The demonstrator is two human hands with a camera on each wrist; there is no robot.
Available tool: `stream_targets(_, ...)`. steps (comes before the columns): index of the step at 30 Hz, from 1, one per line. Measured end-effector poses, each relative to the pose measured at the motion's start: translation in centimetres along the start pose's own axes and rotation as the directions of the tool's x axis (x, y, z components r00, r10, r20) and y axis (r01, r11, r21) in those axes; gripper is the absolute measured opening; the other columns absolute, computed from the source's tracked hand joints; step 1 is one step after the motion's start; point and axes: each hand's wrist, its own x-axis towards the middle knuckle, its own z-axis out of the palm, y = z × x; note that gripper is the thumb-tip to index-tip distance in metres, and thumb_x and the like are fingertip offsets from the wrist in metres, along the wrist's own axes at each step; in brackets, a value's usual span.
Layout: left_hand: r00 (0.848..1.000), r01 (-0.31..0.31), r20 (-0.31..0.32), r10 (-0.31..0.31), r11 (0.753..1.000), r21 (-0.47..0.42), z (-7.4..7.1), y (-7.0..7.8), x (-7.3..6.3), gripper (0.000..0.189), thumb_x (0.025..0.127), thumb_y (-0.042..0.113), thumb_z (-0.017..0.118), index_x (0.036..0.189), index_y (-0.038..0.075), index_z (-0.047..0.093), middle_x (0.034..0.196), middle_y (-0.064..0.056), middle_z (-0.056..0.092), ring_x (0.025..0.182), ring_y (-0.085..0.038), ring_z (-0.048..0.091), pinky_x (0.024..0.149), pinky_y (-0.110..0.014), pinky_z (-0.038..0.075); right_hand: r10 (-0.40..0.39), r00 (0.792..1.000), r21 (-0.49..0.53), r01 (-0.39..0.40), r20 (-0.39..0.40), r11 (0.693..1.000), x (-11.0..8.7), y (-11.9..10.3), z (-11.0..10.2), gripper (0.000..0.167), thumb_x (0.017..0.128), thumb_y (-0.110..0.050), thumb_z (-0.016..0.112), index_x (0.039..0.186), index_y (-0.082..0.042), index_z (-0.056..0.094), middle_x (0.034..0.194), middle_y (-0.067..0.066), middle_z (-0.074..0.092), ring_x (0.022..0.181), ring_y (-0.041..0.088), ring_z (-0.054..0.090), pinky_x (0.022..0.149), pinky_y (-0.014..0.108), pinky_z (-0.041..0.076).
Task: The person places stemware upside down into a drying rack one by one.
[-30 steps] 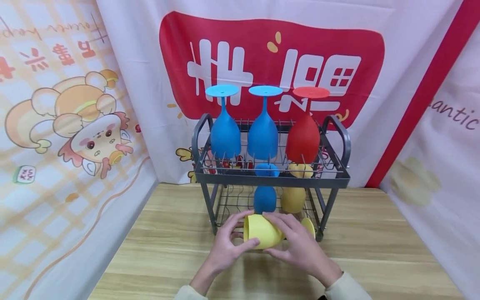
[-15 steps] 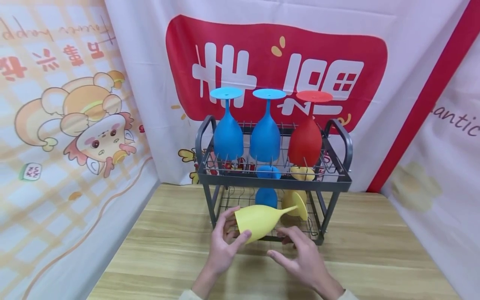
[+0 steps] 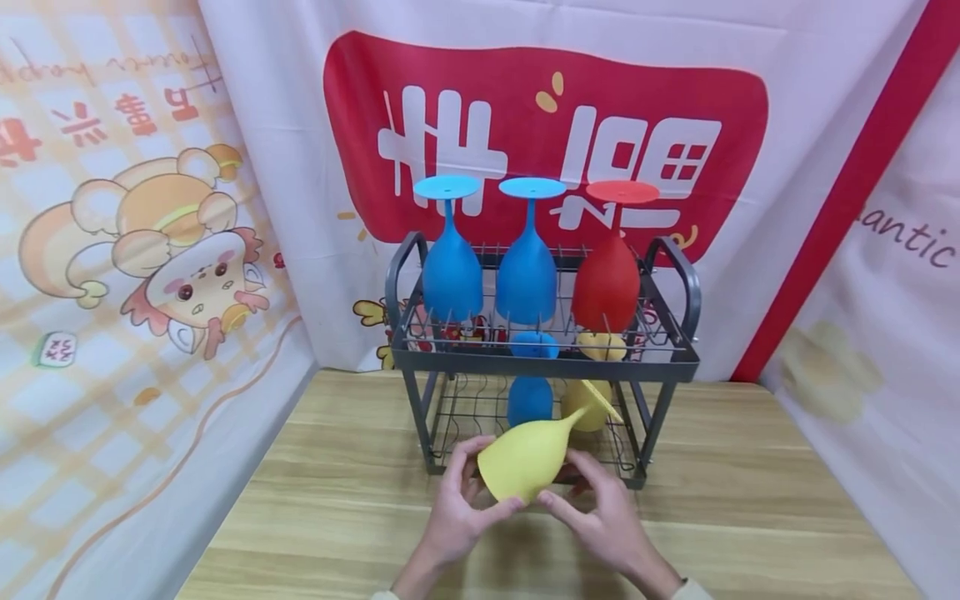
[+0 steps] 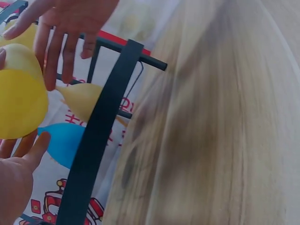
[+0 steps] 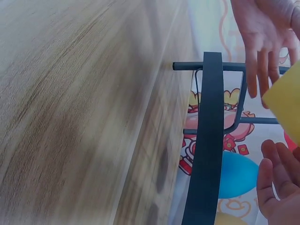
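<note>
A yellow plastic goblet (image 3: 525, 462) lies tilted in front of the rack, its rim toward the lower left and its foot (image 3: 602, 402) up to the right. Thumb and fingers of my left hand (image 3: 461, 512) hold the bowl at the rim end. At the stem end of the bowl my right hand (image 3: 603, 517) has its thumb and fingers spread around it. Some fingers of both hands are hidden behind the bowl in the head view. The left wrist view shows the goblet's round yellow end (image 4: 21, 105) between the two hands.
A dark two-tier wire rack (image 3: 547, 362) stands on the wooden table (image 3: 337, 467). Upside-down on its top tier are two blue goblets (image 3: 452, 283) and a red goblet (image 3: 606, 283). Below are a blue goblet (image 3: 529, 402) and another yellow goblet (image 3: 600, 346).
My left hand has kept hold of the goblet while its stem swung upward. My right hand came away from the bowl half a second ago and is now back against it.
</note>
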Motion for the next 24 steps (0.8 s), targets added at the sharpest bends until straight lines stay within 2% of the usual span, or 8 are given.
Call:
stream_targets(4, 0.998, 0.05, 0.028, -0.053, 0.994, 0.093, 0.3, -0.6, 0.0, 0.092, 0.072, 0.014, 0.097, 0.152, 0.016, 0.05, 0.149, -0.004, 0.057, 0.131, -0.018, 0.061, 0.116, -0.024, 0.049, -0.032, 0.999, -0.016, 0.032, -0.012, 0.999, 0.0, -0.1, 0.0, 0.065, 0.087, -0.033, 0.088, 0.145, -0.023, 0.061, 0.128, -0.005, 0.073, 0.106, 0.005, 0.068, 0.082, 0.03, 0.061)
stream_targets(6, 0.997, 0.057, 0.047, -0.064, 0.989, 0.138, 0.5, -0.9, 0.0, 0.094, 0.071, 0.018, 0.098, 0.152, 0.021, 0.05, 0.149, -0.001, 0.058, 0.132, -0.019, 0.062, 0.117, -0.027, 0.048, -0.053, 0.999, -0.036, 0.053, -0.005, 0.998, 0.0, -0.3, 0.0, 0.071, 0.085, -0.037, 0.09, 0.147, -0.023, 0.058, 0.131, -0.005, 0.071, 0.108, 0.006, 0.067, 0.083, 0.029, 0.061)
stream_targets(9, 0.994, 0.059, 0.074, -0.075, 0.979, 0.193, 0.8, -1.2, 0.0, 0.095, 0.071, 0.023, 0.099, 0.152, 0.029, 0.049, 0.149, 0.005, 0.059, 0.133, -0.018, 0.063, 0.118, -0.034, 0.048, -0.042, 0.999, -0.057, 0.043, 0.018, 0.997, -0.1, -0.7, 0.0, 0.081, 0.08, -0.044, 0.092, 0.15, -0.025, 0.056, 0.136, -0.01, 0.068, 0.112, 0.007, 0.066, 0.085, 0.03, 0.061)
stream_targets(13, 0.994, 0.03, 0.093, -0.053, 0.973, 0.23, 1.0, -1.4, 0.0, 0.094, 0.073, 0.025, 0.099, 0.152, 0.03, 0.048, 0.149, 0.006, 0.059, 0.133, -0.017, 0.063, 0.118, -0.039, 0.049, 0.006, 0.999, -0.084, -0.003, 0.043, 0.996, 0.1, -1.3, 0.1, 0.089, 0.073, -0.05, 0.095, 0.15, -0.028, 0.055, 0.14, -0.012, 0.065, 0.117, 0.009, 0.065, 0.09, 0.032, 0.063)
stream_targets(16, 0.994, -0.005, 0.104, -0.021, 0.968, 0.251, 1.1, -1.5, 0.1, 0.093, 0.072, 0.028, 0.099, 0.15, 0.031, 0.05, 0.147, 0.007, 0.06, 0.132, -0.016, 0.064, 0.117, -0.04, 0.05, 0.002, 0.999, -0.114, 0.003, 0.043, 0.994, 0.3, -1.4, 0.2, 0.092, 0.072, -0.05, 0.096, 0.15, -0.025, 0.055, 0.139, -0.008, 0.066, 0.115, 0.01, 0.066, 0.09, 0.03, 0.062)
stream_targets(21, 0.993, -0.053, 0.119, 0.018, 0.953, 0.299, 1.1, -1.6, 0.1, 0.094, 0.07, 0.026, 0.099, 0.15, 0.034, 0.05, 0.144, 0.01, 0.06, 0.129, -0.015, 0.063, 0.116, -0.04, 0.052, -0.024, 0.999, -0.126, 0.027, 0.03, 0.992, 0.4, -1.3, 0.5, 0.089, 0.072, -0.052, 0.096, 0.146, -0.02, 0.058, 0.131, -0.008, 0.069, 0.109, 0.008, 0.068, 0.089, 0.028, 0.062)
stream_targets(24, 0.99, -0.064, 0.142, 0.017, 0.94, 0.334, 0.9, -1.6, 0.0, 0.094, 0.071, 0.027, 0.098, 0.151, 0.034, 0.049, 0.145, 0.01, 0.06, 0.13, -0.015, 0.063, 0.116, -0.041, 0.052, -0.022, 0.999, -0.119, 0.024, 0.023, 0.993, 0.4, -1.2, 0.7, 0.086, 0.072, -0.052, 0.096, 0.143, -0.02, 0.06, 0.127, -0.009, 0.07, 0.107, 0.007, 0.069, 0.089, 0.029, 0.062)
